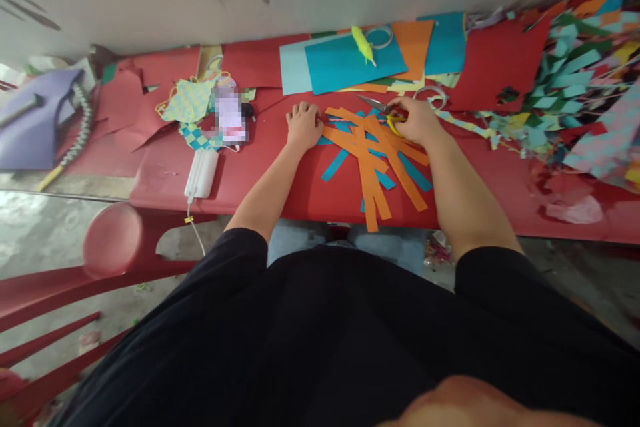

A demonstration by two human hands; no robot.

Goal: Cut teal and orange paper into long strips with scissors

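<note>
My right hand (416,121) is closed around the yellow handle of a pair of scissors (379,105), whose metal blades point left. Beneath them spreads a loose pile of orange paper strips (370,177) and blue paper strips (335,165), crossing one another on the red table. A thin striped pen or pencil (357,120) lies across the top of the pile. At the pile's left edge, my left hand (304,123) rests on the table with its fingers stretched forward; I see nothing held in it.
Behind the strips lie blue paper sheets (350,63), a yellow-green craft piece (363,44) and a tape roll (431,97). Paper scraps (565,80) heap up at right. A phone (230,113) and a white power bank (201,173) lie left. A red chair (115,240) stands in front.
</note>
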